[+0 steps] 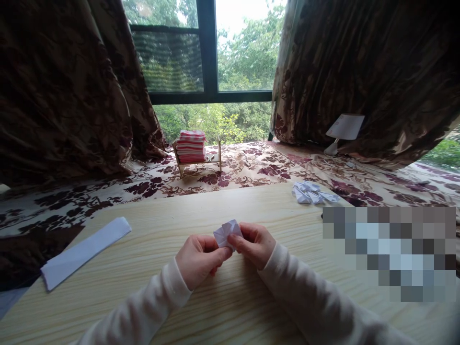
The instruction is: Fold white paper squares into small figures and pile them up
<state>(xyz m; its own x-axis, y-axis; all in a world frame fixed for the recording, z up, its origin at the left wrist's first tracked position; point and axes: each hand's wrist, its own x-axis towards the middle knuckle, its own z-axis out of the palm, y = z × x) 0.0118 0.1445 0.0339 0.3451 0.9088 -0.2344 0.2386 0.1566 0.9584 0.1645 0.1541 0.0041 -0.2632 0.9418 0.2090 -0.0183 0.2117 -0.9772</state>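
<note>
A small piece of folded white paper is held up between my two hands, above the middle of the wooden table. My left hand pinches its lower edge with the thumb in front. From the right side, my right hand grips the same paper, its thumb pressed on the front face. The fingers behind the paper are partly hidden. Creases and pointed corners show on the paper.
Long white paper strips lie stacked at the table's left. Several folded paper pieces sit at the back right edge. Beyond stand a small rack with striped cloths and a lamp. A blurred patch hides the right side.
</note>
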